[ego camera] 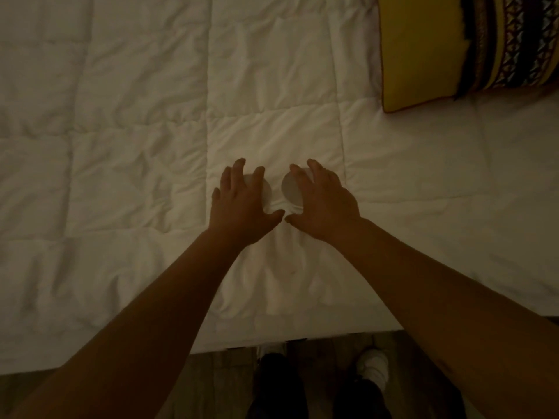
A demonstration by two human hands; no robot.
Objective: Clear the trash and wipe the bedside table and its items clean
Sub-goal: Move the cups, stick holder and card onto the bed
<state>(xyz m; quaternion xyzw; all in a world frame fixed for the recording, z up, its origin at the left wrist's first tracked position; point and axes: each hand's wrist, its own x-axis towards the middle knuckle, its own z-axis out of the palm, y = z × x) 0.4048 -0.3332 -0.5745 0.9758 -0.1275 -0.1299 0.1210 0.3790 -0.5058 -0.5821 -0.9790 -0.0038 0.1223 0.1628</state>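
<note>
In dim light, two white round cup-like objects stand side by side on the white quilt of the bed. My left hand reaches down over the left cup, fingers curled around its top. My right hand grips the right cup the same way, and that cup's flat round top shows between thumb and fingers. Both thumbs nearly touch between the cups. The hands hide the lower parts of the cups. No bedside table is in view.
A yellow pillow with a dark patterned band lies at the bed's far right. The near edge of the mattress runs across the bottom, with wooden floor and my white shoe below it.
</note>
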